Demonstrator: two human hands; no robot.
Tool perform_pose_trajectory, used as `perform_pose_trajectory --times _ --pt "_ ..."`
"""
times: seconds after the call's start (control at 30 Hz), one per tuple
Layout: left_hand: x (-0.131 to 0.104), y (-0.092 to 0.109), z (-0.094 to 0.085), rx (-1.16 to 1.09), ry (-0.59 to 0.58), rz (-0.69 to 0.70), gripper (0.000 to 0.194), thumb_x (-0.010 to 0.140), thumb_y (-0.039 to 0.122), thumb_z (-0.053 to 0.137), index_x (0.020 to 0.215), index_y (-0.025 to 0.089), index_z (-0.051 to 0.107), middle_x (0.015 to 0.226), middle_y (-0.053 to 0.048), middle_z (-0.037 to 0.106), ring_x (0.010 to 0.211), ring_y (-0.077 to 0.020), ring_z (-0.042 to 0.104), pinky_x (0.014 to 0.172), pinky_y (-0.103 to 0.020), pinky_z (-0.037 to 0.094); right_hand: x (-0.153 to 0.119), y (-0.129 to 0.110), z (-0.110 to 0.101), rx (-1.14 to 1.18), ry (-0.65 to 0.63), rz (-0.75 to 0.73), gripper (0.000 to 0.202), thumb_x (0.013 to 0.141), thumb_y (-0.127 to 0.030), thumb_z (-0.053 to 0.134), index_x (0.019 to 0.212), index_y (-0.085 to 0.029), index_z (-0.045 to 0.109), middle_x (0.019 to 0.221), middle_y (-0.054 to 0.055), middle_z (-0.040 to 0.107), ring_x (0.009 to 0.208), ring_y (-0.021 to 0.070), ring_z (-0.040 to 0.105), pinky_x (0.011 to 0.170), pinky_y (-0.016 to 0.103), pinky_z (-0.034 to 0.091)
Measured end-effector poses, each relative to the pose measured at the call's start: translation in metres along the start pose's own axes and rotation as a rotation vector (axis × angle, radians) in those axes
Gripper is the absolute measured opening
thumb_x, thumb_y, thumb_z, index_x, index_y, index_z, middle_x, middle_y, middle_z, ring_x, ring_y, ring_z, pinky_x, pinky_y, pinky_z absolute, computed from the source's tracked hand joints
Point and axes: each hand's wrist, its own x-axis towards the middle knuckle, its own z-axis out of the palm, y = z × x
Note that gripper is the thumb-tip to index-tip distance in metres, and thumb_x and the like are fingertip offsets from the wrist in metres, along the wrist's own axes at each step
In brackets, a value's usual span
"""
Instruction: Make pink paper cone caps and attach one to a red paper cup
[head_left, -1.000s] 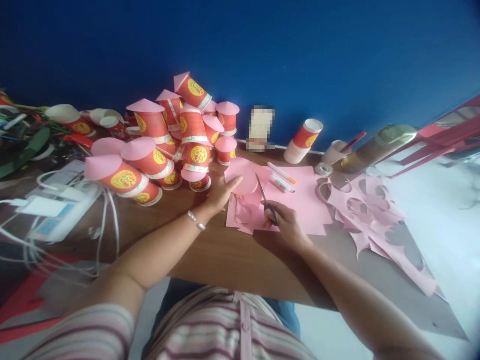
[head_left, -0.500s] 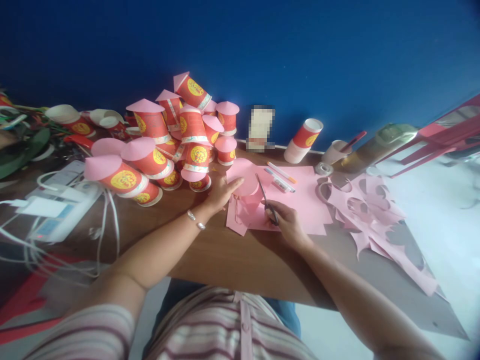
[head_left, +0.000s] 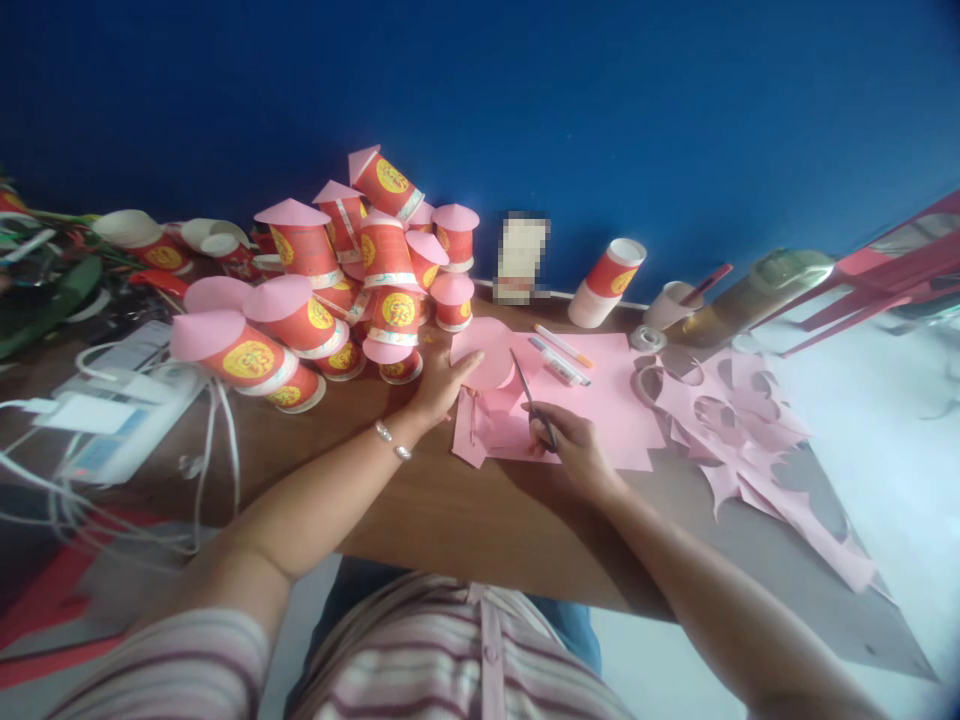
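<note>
My left hand (head_left: 444,388) pinches the near-left edge of a round pink paper disc (head_left: 487,350), thumb on top. In my right hand (head_left: 574,440) is a pair of scissors (head_left: 523,383), its dark handles around my fingers and its blades pointing up beside the disc's right edge. Below the disc lie pink paper sheets (head_left: 615,420) on the wooden table (head_left: 420,510). An orange-capped pen (head_left: 564,345) and a bluish-white pen (head_left: 559,362) rest on the sheets, just past the scissors.
Several red cups with pink cone tops (head_left: 296,240) are piled at back left. Left of them sits a white power strip (head_left: 142,430) with cables. At right are pink paper offcuts (head_left: 742,420), a tape roll (head_left: 649,338), stacked cups (head_left: 607,283) and a metallic bottle (head_left: 757,290).
The disc and my left hand have shifted very slightly to the left. The scissors in my right hand stay almost where they were.
</note>
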Motion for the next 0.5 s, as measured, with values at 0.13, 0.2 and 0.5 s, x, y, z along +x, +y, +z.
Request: perform_pose_trajectory --times 0.13,0.2,0.5 --pt "-0.003 0.007 0.0 -0.008 -0.021 -0.067 0.041 0.084 0.053 0.077 0.104 0.017 0.068 0.083 -0.006 0.072 0.072 -0.0226 0.07 0.063 -0.033 0.056 0.0 0.0 0.0 0.017 0.0 0.013 0.049 0.085 -0.056 0.075 0.113 -0.015 0.074 0.065 -0.002 0.062 0.058 0.014 0.059 0.062 0.033 0.056" --pt "-0.005 0.013 0.0 0.026 -0.059 -0.141 0.043 0.084 0.055 0.077 0.103 0.018 0.068 0.078 -0.004 0.069 0.056 -0.0188 0.065 0.049 -0.03 0.048 0.0 0.001 -0.001 0.024 0.004 0.026 0.05 0.084 -0.055 0.076 0.113 -0.015 0.074 0.065 -0.002 0.062 0.058 0.014 0.059 0.062 0.033 0.055" --pt "-0.006 0.025 -0.002 0.061 -0.145 -0.148 0.041 0.085 0.056 0.076 0.078 0.018 0.063 0.052 0.0 0.056 0.045 -0.0185 0.059 0.042 -0.028 0.039 0.001 0.0 -0.001 0.022 0.022 0.053 0.052 0.081 -0.057 0.077 0.112 -0.015 0.074 0.065 -0.001 0.063 0.058 0.0138 0.058 0.06 0.031 0.053"
